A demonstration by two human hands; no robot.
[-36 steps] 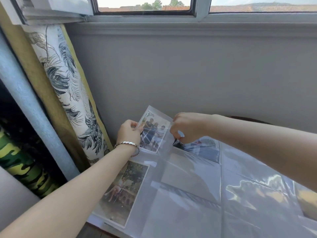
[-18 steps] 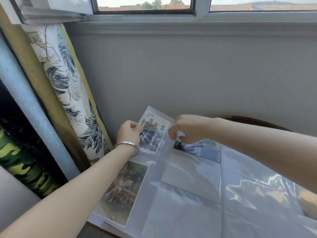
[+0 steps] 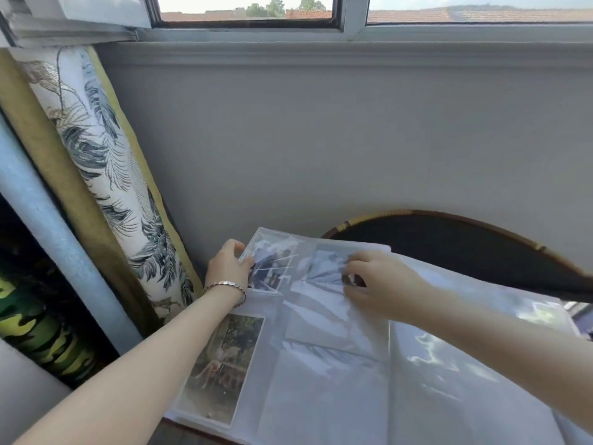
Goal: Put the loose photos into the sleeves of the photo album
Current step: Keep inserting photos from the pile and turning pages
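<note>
Nearest the camera, an open photo album (image 3: 337, 396) of clear plastic sleeves lay spread, its near-left sleeve containing a faded white-bordered garden photo (image 3: 221, 367). Farther along, the left hand (image 3: 229, 268), wearing a silver bracelet (image 3: 226, 285), pinched the far-left sleeve corner over a blurred white-bordered group photo (image 3: 271, 268). The right hand (image 3: 382, 284), fingers bent, pinched the adjoining sleeve plastic. Beyond them stood a dark round rattan-rimmed panel (image 3: 449, 248) and a grey wall (image 3: 321, 139).
</note>
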